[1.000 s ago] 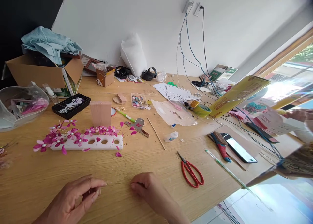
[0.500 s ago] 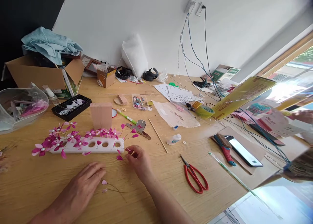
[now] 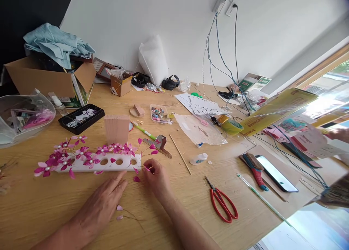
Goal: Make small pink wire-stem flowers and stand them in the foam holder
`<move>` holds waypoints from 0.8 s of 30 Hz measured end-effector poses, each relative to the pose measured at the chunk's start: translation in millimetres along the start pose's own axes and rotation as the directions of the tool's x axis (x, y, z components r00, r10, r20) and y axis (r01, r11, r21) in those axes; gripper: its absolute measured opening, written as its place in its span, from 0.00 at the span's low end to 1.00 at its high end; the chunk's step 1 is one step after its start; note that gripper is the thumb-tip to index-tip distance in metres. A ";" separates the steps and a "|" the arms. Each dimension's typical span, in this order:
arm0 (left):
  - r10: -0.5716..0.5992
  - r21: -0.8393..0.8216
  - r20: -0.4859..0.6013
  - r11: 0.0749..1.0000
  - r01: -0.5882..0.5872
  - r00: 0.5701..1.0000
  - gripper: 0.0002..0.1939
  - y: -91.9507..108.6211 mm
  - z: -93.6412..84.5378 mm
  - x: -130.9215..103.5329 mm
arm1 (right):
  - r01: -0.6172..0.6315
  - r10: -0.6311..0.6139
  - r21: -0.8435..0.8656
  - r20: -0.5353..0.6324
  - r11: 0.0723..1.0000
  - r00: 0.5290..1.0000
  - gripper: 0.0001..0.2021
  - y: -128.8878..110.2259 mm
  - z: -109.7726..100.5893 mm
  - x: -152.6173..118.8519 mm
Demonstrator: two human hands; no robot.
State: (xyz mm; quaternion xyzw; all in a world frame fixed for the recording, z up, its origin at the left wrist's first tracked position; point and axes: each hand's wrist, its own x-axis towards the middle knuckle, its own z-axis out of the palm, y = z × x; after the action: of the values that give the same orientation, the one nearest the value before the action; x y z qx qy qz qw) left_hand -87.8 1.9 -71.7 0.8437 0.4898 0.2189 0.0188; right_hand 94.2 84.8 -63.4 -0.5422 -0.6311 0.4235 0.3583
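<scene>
A branch of magenta flowers (image 3: 92,160) with pearl-like centres lies along a white block (image 3: 125,166) with round holes. My right hand (image 3: 158,180) is at the branch's right end, thumb and fingers pinched on a thin stem with a magenta petal. Flat on the table, my left hand (image 3: 101,199) has its fingers stretched out, the tips by the front edge of the white block. Between my hands lies a loose sprig (image 3: 133,216) with two pale pink buds. Behind the flowers stands an upright wooden block (image 3: 116,130).
Red-handled scissors (image 3: 222,202), a white glue bottle (image 3: 198,158) and a thin wooden stick (image 3: 180,154) lie to the right. A black tray (image 3: 81,119), a bead box (image 3: 159,113) and a metal clip (image 3: 159,145) are farther back. A brush (image 3: 255,170) rests beside a phone (image 3: 278,173).
My left hand has slid forward and right, its fingers stretching out toward the white block. My right hand stays at the branch's right end. The camera view has shifted slightly.
</scene>
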 end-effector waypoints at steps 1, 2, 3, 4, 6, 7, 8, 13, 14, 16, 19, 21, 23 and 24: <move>-0.023 -0.030 0.006 0.999 0.023 1.000 0.24 0.3 -2.3 3.2 | 0.003 -0.003 0.014 0.004 1.000 1.000 0.04 -1.2 -2.2 0.0; -0.052 -0.064 0.009 0.997 0.052 0.999 0.23 0.5 -4.6 6.1 | 0.003 -0.004 0.030 0.011 1.000 1.000 0.05 -2.4 -4.6 -0.5; -0.085 -0.099 0.005 0.991 0.085 0.996 0.22 0.6 -6.6 8.6 | 0.002 -0.003 0.047 0.020 0.999 1.000 0.06 -3.7 -6.9 -1.4; -0.119 -0.135 -0.009 0.984 0.116 0.993 0.21 0.7 -8.3 10.7 | -0.001 -0.001 0.065 0.031 0.998 1.000 0.08 -4.8 -9.2 -2.6; -0.197 -0.199 -0.048 0.962 0.184 0.979 0.19 1.4 -9.9 12.9 | -0.016 0.010 0.107 0.062 0.994 0.998 0.10 -6.3 -12.5 -4.9; -0.236 -0.229 -0.064 0.949 0.216 0.970 0.18 2.1 -9.8 13.1 | -0.027 0.016 0.130 0.082 0.991 0.996 0.11 -6.6 -13.5 -5.8; -0.276 -0.256 -0.076 0.934 0.248 0.958 0.18 3.0 -9.5 12.8 | -0.039 0.023 0.154 0.104 0.987 0.994 0.11 -6.6 -14.0 -6.4; -0.389 -0.364 -0.046 0.864 0.347 0.920 0.23 9.9 -11.3 12.4 | -0.099 0.051 0.251 0.191 0.963 0.980 0.11 -5.3 -14.3 -4.5; -0.395 -0.380 -0.034 0.855 0.354 0.918 0.23 11.3 -13.4 13.9 | -0.106 0.050 0.266 0.208 0.958 0.977 0.12 -5.3 -14.8 -3.6; -0.422 -0.415 0.013 0.823 0.388 0.907 0.24 13.9 -18.1 18.6 | -0.110 0.032 0.293 0.259 0.950 0.965 0.13 -5.7 -16.7 -1.6; -0.483 -0.491 0.135 0.726 0.482 0.865 0.24 16.4 -20.6 26.9 | -0.128 -0.003 0.316 0.383 0.940 0.924 0.15 -6.2 -20.5 0.7; -0.532 -0.547 0.183 0.643 0.535 0.827 0.25 17.0 -17.1 31.1 | -0.175 0.008 0.311 0.471 0.934 0.882 0.18 -6.5 -22.6 1.7; -0.577 -0.600 0.184 0.575 0.556 0.796 0.26 17.1 -11.7 34.6 | -0.211 0.020 0.296 0.538 0.932 0.843 0.20 -7.3 -24.2 2.4; -0.594 -0.620 0.179 0.550 0.559 0.784 0.26 17.1 -9.5 36.4 | -0.213 0.019 0.282 0.561 0.936 0.827 0.21 -8.1 -24.9 2.8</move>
State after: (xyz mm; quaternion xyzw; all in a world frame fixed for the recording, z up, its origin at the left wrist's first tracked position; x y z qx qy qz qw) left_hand -62.0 21.7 -46.2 0.5700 0.6328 0.3761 0.3650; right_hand 113.4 90.8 -46.4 -0.3669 -0.5921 0.6826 0.2210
